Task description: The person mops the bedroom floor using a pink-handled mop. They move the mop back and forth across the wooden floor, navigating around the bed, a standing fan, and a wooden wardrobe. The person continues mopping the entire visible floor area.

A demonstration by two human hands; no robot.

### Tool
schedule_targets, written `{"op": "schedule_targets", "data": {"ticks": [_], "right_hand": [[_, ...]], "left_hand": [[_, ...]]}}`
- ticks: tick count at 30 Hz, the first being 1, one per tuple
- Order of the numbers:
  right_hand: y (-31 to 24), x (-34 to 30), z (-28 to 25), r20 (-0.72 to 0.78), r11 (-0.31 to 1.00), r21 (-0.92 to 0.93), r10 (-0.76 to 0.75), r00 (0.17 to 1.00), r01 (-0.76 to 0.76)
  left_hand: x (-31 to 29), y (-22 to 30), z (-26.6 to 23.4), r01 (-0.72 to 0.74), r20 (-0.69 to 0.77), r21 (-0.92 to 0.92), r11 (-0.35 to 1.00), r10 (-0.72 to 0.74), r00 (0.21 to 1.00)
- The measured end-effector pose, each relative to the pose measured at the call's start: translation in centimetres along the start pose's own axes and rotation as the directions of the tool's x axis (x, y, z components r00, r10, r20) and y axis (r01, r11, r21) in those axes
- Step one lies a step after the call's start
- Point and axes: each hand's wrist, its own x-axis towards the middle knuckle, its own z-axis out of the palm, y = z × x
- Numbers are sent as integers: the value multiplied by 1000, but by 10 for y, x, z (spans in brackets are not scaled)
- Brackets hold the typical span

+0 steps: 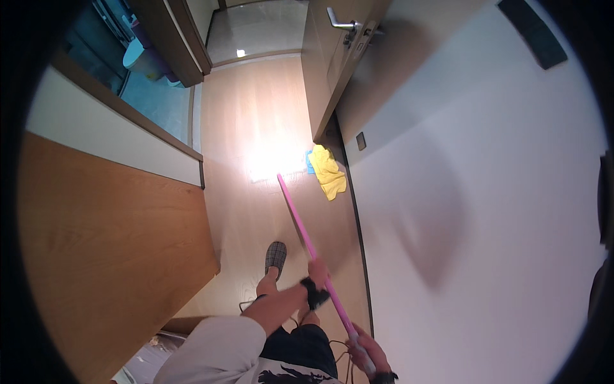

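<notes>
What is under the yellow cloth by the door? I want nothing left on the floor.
A blue cloth edge shows under the yellow cloth; the rest is covered.

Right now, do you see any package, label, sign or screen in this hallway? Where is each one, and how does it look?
Dark rectangular panel: high on the white wall, upper right; sign or screen, cannot tell.
Small dark square plate: low on the same wall, near the door; probably a socket, not a label.
No packages visible.

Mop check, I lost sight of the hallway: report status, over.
Left hand grip shut mid-handle; right hand grip shut at the handle end. Pink mop angled down, head on wood floor. Yellow cloth lies by the door.
</notes>
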Motion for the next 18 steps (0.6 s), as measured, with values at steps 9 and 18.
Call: {"op": "schedule_targets", "data": {"ticks": [9,18], "right_hand": [[-38,167,98,276,997,62,-52,960,36],[8,116,6,269,997,59,-68,961,54]], "left_hand": [[170,153,-137,63,-202,-280,958,-123,972],[68,124,-88,36,-168,-418,908,-116,979]]}}
